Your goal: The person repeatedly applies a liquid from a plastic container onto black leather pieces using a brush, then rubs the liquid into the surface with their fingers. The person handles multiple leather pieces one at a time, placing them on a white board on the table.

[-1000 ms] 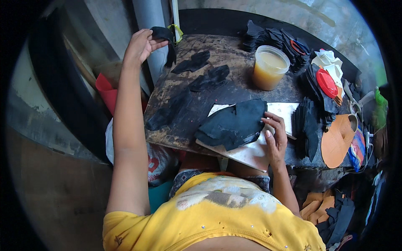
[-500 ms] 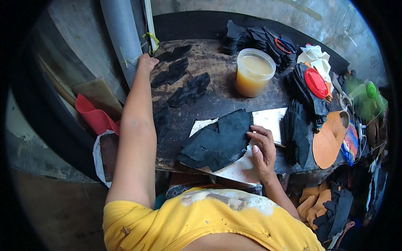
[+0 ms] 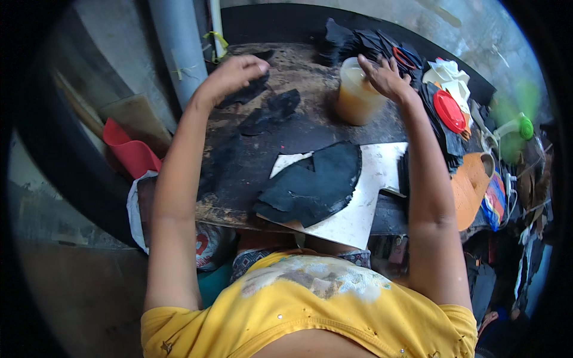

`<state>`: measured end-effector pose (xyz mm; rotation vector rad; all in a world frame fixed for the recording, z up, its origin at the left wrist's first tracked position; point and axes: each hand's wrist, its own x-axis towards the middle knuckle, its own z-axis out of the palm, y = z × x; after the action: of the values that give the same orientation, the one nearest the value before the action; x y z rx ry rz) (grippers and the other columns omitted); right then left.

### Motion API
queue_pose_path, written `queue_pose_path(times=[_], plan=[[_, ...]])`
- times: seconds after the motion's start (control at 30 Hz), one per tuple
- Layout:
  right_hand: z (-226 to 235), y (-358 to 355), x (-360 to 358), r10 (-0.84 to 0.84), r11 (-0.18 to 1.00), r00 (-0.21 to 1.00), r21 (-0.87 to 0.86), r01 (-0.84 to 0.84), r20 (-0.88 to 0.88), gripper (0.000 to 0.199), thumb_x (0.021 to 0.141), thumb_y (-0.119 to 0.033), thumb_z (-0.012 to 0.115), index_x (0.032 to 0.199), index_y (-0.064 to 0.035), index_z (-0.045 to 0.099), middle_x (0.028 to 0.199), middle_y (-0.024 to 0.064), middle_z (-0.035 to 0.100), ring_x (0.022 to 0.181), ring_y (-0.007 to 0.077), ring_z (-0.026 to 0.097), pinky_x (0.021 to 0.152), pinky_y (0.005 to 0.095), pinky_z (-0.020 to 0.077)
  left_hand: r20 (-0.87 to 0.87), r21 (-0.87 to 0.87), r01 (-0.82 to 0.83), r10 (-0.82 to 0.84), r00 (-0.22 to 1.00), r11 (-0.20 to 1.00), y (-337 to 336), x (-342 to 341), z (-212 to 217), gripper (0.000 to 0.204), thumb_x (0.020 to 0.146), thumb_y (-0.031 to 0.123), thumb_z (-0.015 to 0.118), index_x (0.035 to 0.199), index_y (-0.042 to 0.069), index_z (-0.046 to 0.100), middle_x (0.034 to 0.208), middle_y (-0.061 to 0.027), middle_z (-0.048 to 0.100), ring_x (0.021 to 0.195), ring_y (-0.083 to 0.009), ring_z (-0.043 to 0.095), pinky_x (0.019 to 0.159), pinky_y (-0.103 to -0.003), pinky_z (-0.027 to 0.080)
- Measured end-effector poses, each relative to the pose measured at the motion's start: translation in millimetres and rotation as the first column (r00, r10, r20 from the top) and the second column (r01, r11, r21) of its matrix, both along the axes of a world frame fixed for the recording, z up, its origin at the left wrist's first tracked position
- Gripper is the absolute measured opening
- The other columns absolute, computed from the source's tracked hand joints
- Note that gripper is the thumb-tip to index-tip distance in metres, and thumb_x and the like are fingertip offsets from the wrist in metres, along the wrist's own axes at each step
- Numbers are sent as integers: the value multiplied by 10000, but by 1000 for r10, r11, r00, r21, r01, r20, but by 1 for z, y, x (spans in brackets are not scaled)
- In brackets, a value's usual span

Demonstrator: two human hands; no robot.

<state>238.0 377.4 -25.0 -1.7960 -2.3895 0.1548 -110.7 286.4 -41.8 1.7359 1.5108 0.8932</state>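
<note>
My left hand is stretched to the far left of the dark worktable, its fingers curled on a small black cut piece. Another black piece lies just right of it. My right hand reaches over the rim of a clear plastic tub of amber liquid, fingers spread, close to a heap of black pieces. A large black curved sheet lies on white paper at the near edge of the table.
A red lid sits on stacked black material at right. Beside it are white cloth, a tan shoe-sole shape and a green object. A grey pipe and a red object stand at left.
My right hand has lifted off the black sheet and moved up to the tub and black heap. My left hand stays at the far-left pieces, now a little lower and to the right.
</note>
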Motion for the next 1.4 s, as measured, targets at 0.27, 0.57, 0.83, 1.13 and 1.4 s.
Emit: queue_pose_path(times=[0.27, 0.57, 0.83, 1.13, 1.4], plan=[[17, -33, 40, 56, 932, 997, 361, -30, -59, 714, 1021, -610, 223, 1021, -151, 770, 1346, 189, 520, 1371, 344, 393, 1054, 716, 223, -322, 118, 349, -296, 899, 930, -186, 74, -3, 745, 820, 330, 781, 1460, 111, 467, 1448, -205, 456, 1357, -355, 438, 1128, -415, 350], [-49, -161, 51, 409, 906, 800, 302, -297, -440, 253, 906, -230, 664, 1140, -146, 709, 1416, 188, 480, 1374, 367, 393, 1108, 513, 355, -403, 211, 142, -46, 914, 967, -221, 126, -54, 729, 775, 242, 796, 1446, 200, 512, 1541, -199, 357, 1382, -376, 401, 1129, -465, 320], [-89, -192, 24, 250, 953, 945, 227, -201, -212, 560, 866, -415, 570, 1361, -156, 603, 1564, 217, 309, 1501, 418, 120, 1138, 648, 127, -457, 224, 140, -23, 889, 965, -225, 130, -57, 690, 801, 178, 755, 1447, 214, 514, 1572, -182, 323, 1411, -367, 372, 1143, -464, 296], [-89, -211, 23, 332, 877, 943, 378, -295, -33, 592, 875, -512, 536, 1298, -115, 654, 1567, 172, 327, 1508, 375, 132, 1118, 692, 111, -391, 236, 103, -3, 920, 966, -227, 132, -65, 666, 842, 201, 723, 1464, 237, 488, 1575, -191, 298, 1444, -352, 318, 1144, -495, 268], [-82, -169, 39, 352, 929, 935, 135, -345, -32, 752, 826, -750, 475, 1397, -270, 575, 1631, 115, 218, 1530, 331, 40, 1145, 684, -7, -359, 249, 74, 21, 933, 966, -229, 133, -74, 674, 847, 209, 712, 1476, 247, 472, 1584, -189, 284, 1462, -350, 289, 1157, -522, 238]])
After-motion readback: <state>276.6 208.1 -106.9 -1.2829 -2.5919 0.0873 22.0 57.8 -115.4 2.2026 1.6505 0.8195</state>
